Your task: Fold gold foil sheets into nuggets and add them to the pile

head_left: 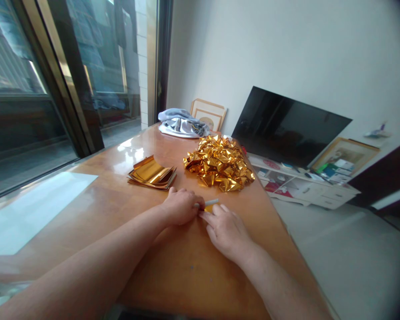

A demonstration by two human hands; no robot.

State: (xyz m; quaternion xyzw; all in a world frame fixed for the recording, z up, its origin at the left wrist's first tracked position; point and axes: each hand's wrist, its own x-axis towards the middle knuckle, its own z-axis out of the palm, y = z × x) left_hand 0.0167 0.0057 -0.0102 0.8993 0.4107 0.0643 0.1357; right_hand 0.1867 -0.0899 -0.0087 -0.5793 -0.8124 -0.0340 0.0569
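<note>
Left hand [184, 206] and right hand [227, 229] meet at a small gold foil piece [208, 207] and thin, straight, pale strip [212, 202] on the glossy brown table [186, 280]. Fingers bent, narrow; cannot tell whether either hand grips foil or strip. Ahead, crinkled, sharp-cornered mirror-gold foil pile [220, 164]; left of it, flat stack of gold sheets [151, 172], top one curling. Soft, bunched pale-blue cloth [180, 123] behind.
</note>
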